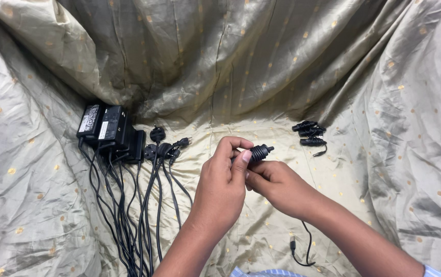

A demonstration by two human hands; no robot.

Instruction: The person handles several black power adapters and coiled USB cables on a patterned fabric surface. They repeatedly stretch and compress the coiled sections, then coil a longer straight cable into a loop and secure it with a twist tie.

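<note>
Both hands meet at centre: left hand [223,177] and right hand [277,187] grasp a coiled cable [258,152]. Wound bundles [310,134] lie at two o'clock, seemingly finished; adapters [110,128] with loose cords at nine o'clock remain.

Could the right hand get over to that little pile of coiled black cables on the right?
Probably yes. The coiled cables lie in the open on the cloth, just beyond the right hand, with nothing between them. But both hands are busy on a wound cable, so its fingers are not free.

Power adapters [108,127] far left on cloth [384,169], coiled cords [310,134] right, hands between
</note>
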